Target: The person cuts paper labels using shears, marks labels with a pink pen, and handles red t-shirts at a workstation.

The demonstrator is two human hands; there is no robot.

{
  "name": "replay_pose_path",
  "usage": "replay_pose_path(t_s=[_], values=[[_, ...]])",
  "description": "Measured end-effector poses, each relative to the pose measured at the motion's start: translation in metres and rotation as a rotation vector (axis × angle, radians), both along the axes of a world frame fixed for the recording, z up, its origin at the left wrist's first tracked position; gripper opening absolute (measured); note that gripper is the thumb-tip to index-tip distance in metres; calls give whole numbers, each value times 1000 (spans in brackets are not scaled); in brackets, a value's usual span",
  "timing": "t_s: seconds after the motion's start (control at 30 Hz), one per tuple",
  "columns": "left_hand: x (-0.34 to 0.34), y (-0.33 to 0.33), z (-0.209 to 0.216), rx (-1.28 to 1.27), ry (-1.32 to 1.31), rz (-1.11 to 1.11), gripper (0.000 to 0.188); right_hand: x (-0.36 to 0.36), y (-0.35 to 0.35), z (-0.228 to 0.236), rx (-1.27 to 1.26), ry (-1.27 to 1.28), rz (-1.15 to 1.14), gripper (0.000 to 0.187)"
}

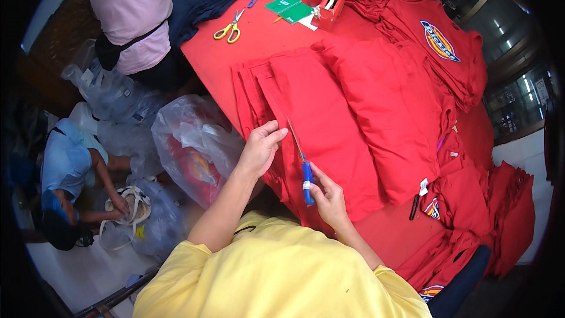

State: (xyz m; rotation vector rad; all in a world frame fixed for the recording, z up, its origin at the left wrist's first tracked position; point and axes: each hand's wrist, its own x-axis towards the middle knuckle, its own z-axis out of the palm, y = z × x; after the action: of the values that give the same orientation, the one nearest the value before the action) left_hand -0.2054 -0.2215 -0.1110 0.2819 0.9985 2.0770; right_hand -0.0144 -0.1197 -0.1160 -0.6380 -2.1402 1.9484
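Observation:
My right hand is closed around the blue handle of a pair of scissors. Their slim metal blades point away from me, over the red cloth and toward my left hand. My left hand hovers beside the blade tips, thumb and forefinger pressed together. Whatever is pinched there, if anything, is too small to make out. Beneath both hands spreads a folded red garment with several layered edges on its left side. A bulkier roll of red cloth lies against its right.
Yellow-handled scissors, green booklets and a red box sit farther back on the red table. Printed red garments pile up at right. Clear plastic bags stand left. Two people work nearby.

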Motion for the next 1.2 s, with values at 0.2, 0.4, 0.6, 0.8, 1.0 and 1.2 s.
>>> replay_pose_path(t_s=[0.2, 0.4, 0.6, 0.8, 1.0, 1.2], values=[[8, 0, 18, -107, 81, -49, 42, -18, 8, 5, -3, 82, 3, 47], [-5, 3, 7, -19, -12, 40, 44, -13, 15, 6, -139, -4, 49, 45], [0, 2, 19, -91, 97, 20, 41, -28, 20, 5, 225, 185, 65, 47], [-9, 8, 18, -25, 11, 46, 45, -25, 26, 12, -103, -33, 41, 49], [-8, 8, 34, -98, 95, 3, 43, -32, 25, 11, 119, 134, 57, 47], [-43, 1, -40, 288, 159, -126, 44, -31, 30, 3, -18, 39, 42, 49]])
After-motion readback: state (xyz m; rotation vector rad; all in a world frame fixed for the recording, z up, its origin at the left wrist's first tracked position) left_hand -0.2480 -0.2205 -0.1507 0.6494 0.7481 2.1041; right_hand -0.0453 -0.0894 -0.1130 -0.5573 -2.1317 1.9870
